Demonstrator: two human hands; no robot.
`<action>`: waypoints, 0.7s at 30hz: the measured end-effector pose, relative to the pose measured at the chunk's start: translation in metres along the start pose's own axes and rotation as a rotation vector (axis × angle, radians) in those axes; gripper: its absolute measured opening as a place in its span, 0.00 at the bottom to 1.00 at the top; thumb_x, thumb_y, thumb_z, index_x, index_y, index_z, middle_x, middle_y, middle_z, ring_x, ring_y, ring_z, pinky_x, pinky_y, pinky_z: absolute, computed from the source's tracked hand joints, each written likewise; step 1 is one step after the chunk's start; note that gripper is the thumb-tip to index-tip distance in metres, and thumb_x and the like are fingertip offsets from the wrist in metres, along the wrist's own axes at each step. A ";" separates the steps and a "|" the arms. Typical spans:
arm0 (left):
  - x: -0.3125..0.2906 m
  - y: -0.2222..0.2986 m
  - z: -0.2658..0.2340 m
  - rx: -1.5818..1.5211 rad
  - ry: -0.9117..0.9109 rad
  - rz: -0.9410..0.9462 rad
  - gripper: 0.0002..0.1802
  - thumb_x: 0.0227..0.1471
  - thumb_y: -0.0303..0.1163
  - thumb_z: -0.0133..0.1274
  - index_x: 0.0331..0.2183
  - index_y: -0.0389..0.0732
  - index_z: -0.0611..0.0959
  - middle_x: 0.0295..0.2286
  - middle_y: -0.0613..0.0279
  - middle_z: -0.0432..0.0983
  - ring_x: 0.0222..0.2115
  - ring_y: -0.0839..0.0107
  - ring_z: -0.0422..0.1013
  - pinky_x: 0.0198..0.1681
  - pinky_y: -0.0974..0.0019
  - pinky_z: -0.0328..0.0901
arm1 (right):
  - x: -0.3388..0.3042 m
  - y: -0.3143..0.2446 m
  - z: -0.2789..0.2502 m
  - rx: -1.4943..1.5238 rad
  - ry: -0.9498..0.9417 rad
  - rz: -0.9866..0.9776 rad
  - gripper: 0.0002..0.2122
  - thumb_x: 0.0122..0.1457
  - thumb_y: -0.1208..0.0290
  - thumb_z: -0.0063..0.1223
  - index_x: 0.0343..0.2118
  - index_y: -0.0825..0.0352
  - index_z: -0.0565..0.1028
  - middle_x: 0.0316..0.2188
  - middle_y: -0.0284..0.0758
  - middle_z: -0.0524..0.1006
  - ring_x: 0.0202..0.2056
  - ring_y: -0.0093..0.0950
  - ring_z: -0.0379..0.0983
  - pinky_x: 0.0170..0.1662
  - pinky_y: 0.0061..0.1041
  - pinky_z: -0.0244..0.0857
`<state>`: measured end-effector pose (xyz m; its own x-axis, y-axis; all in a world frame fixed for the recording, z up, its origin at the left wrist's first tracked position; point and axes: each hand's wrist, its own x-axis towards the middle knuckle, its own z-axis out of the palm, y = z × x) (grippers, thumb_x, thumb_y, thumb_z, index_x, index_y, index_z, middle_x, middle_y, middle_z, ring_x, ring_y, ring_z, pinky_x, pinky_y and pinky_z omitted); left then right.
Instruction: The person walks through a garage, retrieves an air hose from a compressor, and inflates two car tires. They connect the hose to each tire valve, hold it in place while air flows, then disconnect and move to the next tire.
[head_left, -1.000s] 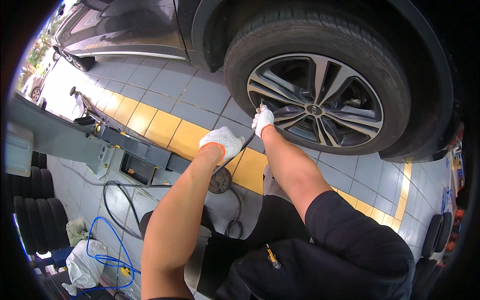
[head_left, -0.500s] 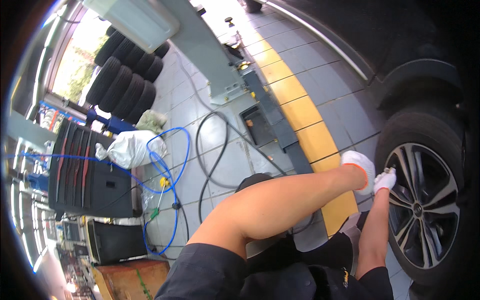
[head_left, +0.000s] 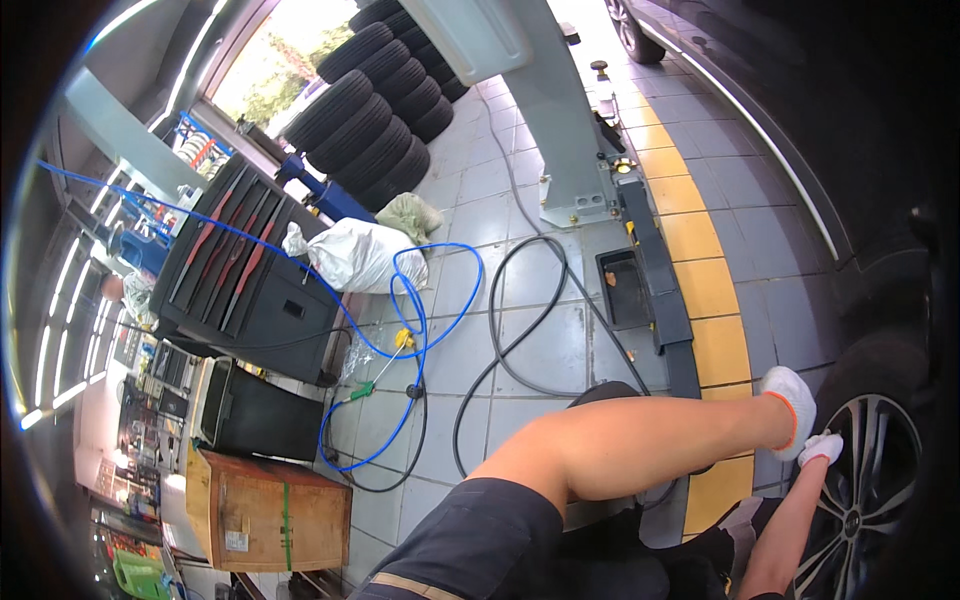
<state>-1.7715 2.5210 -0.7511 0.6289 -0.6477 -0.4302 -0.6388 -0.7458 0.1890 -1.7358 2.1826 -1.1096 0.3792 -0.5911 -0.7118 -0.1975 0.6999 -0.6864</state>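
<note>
Beside me on the right, a car wheel (head_left: 868, 470) has a dark tyre and a multi-spoke alloy rim. My right hand (head_left: 820, 449), in a white knitted glove, is at the rim's near upper edge, its fingers closed around something small that I cannot make out. Just beyond it, my left hand (head_left: 788, 410) wears a white glove with an orange cuff. It is close to the tyre, with its back turned up and its fingers hidden. Above the wheel, the dark car body (head_left: 800, 110) fills the upper right.
A grey lift post (head_left: 555, 130) stands ahead, beside a yellow floor strip (head_left: 695, 260). A black cable (head_left: 497, 330) and a blue air hose (head_left: 480, 270) loop over the tiles. Stacked tyres (head_left: 350, 130), a white sack (head_left: 365, 255), a tool cabinet (head_left: 245, 270) and a wooden box (head_left: 270, 510) are to the left.
My view has swung left, so the surroundings, wheel and hands appear farther right and mostly lower. Both hands are still close together at the wheel's near upper edge.
</note>
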 end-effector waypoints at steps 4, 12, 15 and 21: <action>-0.003 0.010 0.014 0.044 -0.042 0.021 0.22 0.46 0.46 0.65 0.44 0.52 0.94 0.42 0.61 0.88 0.44 0.62 0.84 0.44 0.53 0.75 | -0.027 -0.004 0.012 0.059 -0.005 0.016 0.17 0.69 0.45 0.43 0.32 0.51 0.74 0.13 0.21 0.56 0.12 0.23 0.52 0.17 0.29 0.43; -0.023 0.013 0.018 0.074 -0.076 0.086 0.17 0.49 0.43 0.65 0.40 0.49 0.94 0.37 0.60 0.88 0.40 0.61 0.84 0.38 0.56 0.72 | -0.026 -0.005 0.005 0.053 -0.069 0.081 0.22 0.67 0.38 0.43 0.29 0.53 0.70 0.12 0.23 0.58 0.11 0.26 0.53 0.15 0.29 0.44; -0.026 0.014 0.016 0.068 -0.145 0.129 0.23 0.51 0.42 0.65 0.50 0.53 0.92 0.48 0.64 0.87 0.47 0.63 0.83 0.46 0.54 0.74 | -0.041 -0.007 0.010 0.042 -0.009 0.066 0.21 0.68 0.39 0.44 0.29 0.53 0.71 0.11 0.23 0.58 0.10 0.25 0.53 0.15 0.28 0.45; -0.027 0.013 0.016 0.109 -0.103 0.129 0.18 0.48 0.46 0.65 0.39 0.49 0.94 0.36 0.59 0.87 0.39 0.62 0.83 0.38 0.57 0.71 | -0.067 -0.009 0.018 -0.007 0.027 0.017 0.22 0.67 0.37 0.44 0.29 0.52 0.71 0.11 0.23 0.58 0.10 0.24 0.51 0.15 0.28 0.44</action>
<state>-1.8041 2.5311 -0.7511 0.4936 -0.7130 -0.4980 -0.7588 -0.6329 0.1540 -1.7435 2.2233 -1.0530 0.3510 -0.5900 -0.7271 -0.2098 0.7072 -0.6752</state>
